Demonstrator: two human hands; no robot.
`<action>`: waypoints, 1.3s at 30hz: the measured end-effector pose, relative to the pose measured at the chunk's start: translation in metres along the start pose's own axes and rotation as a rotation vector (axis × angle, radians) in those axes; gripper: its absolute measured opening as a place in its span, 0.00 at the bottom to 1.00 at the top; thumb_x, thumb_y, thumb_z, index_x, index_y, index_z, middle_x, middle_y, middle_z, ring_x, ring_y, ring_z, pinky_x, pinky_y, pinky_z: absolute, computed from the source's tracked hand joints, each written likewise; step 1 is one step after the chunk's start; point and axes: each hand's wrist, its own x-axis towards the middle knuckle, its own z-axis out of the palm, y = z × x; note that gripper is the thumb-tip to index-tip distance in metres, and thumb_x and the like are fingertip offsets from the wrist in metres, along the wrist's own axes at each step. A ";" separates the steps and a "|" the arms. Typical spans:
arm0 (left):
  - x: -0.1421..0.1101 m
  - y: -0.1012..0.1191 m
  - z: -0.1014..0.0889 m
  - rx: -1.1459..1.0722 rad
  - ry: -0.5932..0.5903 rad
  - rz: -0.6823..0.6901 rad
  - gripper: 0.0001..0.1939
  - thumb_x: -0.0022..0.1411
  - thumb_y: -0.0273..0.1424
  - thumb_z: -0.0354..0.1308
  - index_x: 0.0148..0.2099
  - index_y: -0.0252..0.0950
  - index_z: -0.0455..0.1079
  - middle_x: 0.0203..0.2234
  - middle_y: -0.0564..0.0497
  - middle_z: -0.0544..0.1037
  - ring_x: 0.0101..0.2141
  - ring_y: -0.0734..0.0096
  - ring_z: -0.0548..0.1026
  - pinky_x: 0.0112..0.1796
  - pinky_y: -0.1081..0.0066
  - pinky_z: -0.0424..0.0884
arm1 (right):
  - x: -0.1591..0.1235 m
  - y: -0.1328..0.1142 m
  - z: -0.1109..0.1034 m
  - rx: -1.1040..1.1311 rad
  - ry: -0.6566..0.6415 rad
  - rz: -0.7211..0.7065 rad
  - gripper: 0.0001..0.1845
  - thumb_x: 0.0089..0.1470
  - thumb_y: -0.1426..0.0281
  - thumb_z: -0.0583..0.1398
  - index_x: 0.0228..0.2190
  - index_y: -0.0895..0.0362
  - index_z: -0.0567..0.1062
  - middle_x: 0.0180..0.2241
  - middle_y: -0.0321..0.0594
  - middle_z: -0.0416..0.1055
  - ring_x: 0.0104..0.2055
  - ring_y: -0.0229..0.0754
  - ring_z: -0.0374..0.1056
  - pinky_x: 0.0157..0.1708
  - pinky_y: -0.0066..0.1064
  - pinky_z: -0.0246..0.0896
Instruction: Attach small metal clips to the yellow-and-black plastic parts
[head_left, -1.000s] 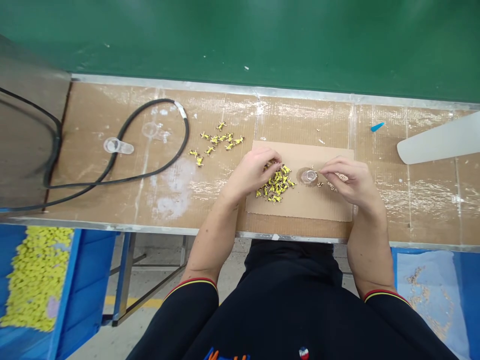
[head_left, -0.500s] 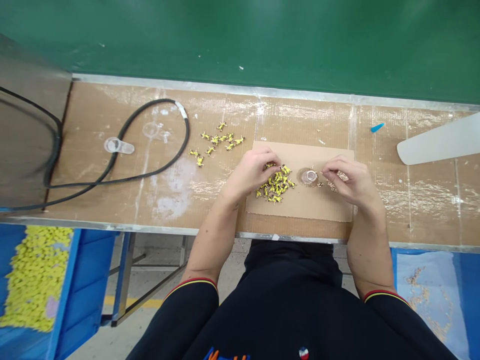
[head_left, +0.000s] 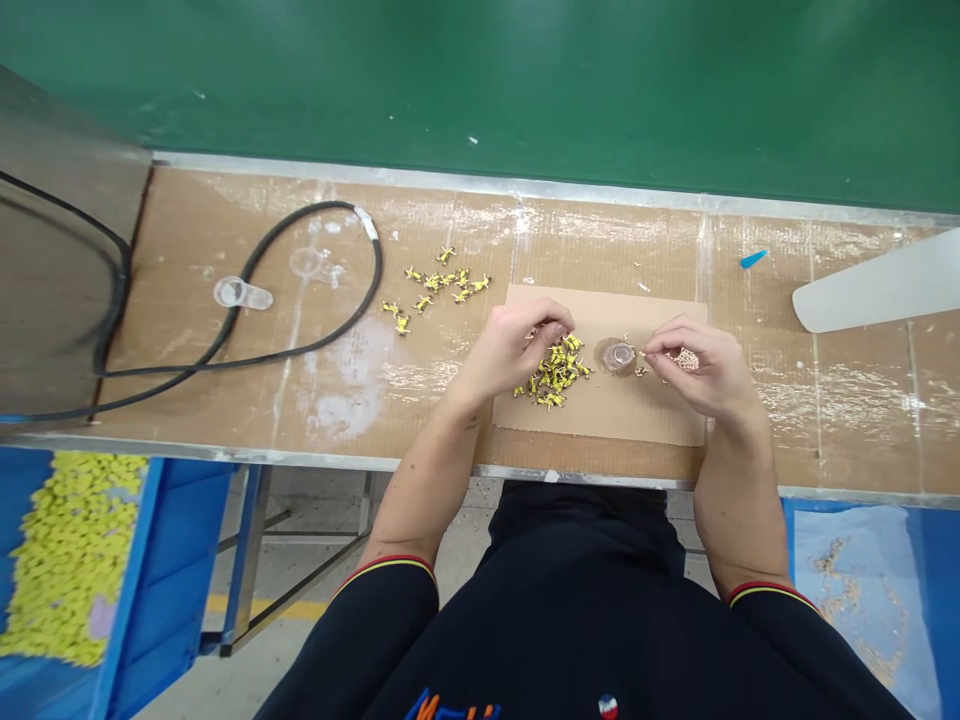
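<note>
My left hand is closed in a pinch at the upper left of a pile of small yellow-and-black figures. What its fingertips hold, if anything, is too small to make out. Thumb and forefinger of my right hand are pressed together just right of a small clear round container. A tiny pale speck shows at those fingertips, but I cannot tell what it is. Partly behind this hand lies a heap of tiny beige pieces. All of these are on a flat cardboard sheet.
More yellow figures lie scattered left of the sheet. A black cable loops near a clear plastic scoop. At right are a blue cap and a white object. Blue bins stand below the table edge.
My left hand has shifted slightly right and its fingertips have lifted off the figures a little. The right hand stays nearly in place beside the clear container.
</note>
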 end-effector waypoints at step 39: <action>0.001 0.012 0.040 -0.434 0.310 -0.152 0.13 0.72 0.44 0.59 0.42 0.38 0.69 0.39 0.47 0.81 0.44 0.68 0.81 0.47 0.64 0.78 | -0.006 0.004 0.008 -0.234 -0.069 0.005 0.07 0.57 0.74 0.63 0.31 0.52 0.81 0.30 0.39 0.81 0.32 0.44 0.75 0.34 0.36 0.69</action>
